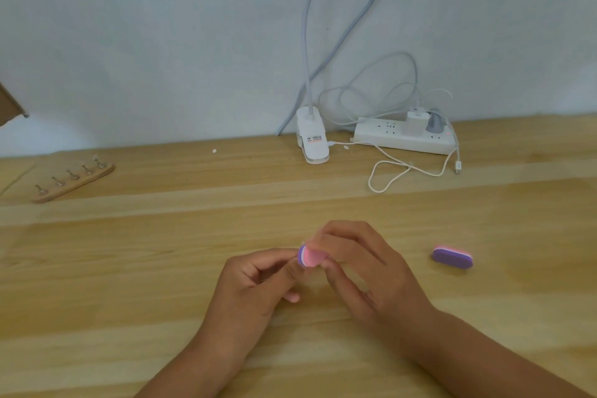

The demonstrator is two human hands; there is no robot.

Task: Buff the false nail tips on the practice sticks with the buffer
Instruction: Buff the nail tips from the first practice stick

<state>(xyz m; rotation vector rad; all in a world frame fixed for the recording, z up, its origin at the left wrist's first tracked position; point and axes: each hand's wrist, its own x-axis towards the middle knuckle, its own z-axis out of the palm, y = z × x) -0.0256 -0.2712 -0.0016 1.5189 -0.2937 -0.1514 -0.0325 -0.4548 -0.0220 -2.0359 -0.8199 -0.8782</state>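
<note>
Pale wood table [129, 300], both hands meet mid-table. Right hand [365, 271] grips the pink-and-purple buffer [310, 257], fingers curled over it. Left hand [255, 281] has its fingers curled, thumb and forefinger tips at the buffer's purple end; can't tell what they pinch, too blurred. Second buffer [452, 258] lies flat, well right of the hands. Further back on the left, wooden holder [97, 173] with five practice sticks [73, 175] in a row, well apart from the hands. By the wall: white clip lamp [311, 139], power strip [381, 134], loose cable [387, 175]

A small pink-and-purple buffer [308, 257] sits end-on in the grip; a second buffer [452, 257] lies flat to its right; five practice sticks [73, 175] stand far to the left, beyond it
</note>
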